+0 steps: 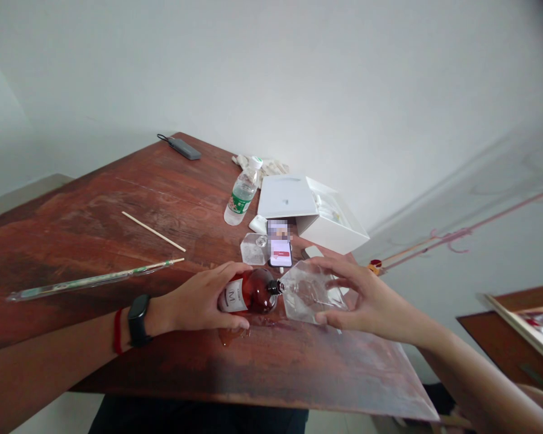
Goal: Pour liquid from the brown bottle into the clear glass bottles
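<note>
A: What is closest to the person on the surface (339, 374)?

B: The labelled bottle (256, 292), in the left grip (199, 298). Its neck points right, at the plastic container (297, 295) in the right grip (362, 296).

A: And behind those?

B: The phone (280, 256) lies flat, a plastic dish (252, 250) just left of it. The box (332, 232) is farther back and to the right. The water bottle (242, 194) stands left of the box, with a crumpled cloth (278, 168) behind.

A: Off to the left?

B: A single chopstick (154, 231), with the wrapped chopsticks (95, 281) in front of it. The power bank (184, 147) lies near the far corner.
</note>
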Demonstrator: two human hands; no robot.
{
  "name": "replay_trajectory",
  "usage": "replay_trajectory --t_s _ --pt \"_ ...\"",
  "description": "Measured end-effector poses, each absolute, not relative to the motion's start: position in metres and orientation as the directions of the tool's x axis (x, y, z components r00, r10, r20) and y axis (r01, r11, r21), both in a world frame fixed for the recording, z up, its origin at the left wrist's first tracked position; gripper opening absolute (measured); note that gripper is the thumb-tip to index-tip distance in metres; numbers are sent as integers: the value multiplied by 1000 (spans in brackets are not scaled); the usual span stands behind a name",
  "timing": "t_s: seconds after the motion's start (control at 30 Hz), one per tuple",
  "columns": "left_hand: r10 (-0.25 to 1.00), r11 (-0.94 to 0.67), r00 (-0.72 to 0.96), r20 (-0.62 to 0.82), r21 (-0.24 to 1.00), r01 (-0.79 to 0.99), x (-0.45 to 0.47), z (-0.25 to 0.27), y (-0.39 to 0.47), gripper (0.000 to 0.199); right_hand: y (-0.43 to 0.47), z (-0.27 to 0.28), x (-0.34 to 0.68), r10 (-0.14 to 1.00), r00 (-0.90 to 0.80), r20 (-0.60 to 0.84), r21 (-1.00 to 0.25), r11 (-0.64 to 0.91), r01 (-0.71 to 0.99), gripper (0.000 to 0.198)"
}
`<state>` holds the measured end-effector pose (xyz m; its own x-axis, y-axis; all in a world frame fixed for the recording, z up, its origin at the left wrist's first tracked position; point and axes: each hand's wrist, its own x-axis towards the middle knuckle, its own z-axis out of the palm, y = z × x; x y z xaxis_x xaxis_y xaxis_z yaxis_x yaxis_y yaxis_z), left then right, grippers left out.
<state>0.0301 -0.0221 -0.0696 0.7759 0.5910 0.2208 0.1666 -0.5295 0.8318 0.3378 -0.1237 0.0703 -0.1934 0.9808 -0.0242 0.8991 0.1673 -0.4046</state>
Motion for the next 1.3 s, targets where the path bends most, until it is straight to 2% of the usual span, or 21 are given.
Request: replay_trajectory --t_s 0.13,0.53,1.3 --pt "589 -529 777 220 833 165 30 -70 -21 85 -124 71 338 982 -179 -58 -420 138 897 74" --pt "585 -519 783 213 840 159 30 -72 -21 85 -122 76 334 979 -203 -7 -435 180 882 75" --pt "592 -540 779 209 820 191 29 -64 -24 85 -120 82 329 977 -206 -54 -433 163 887 75"
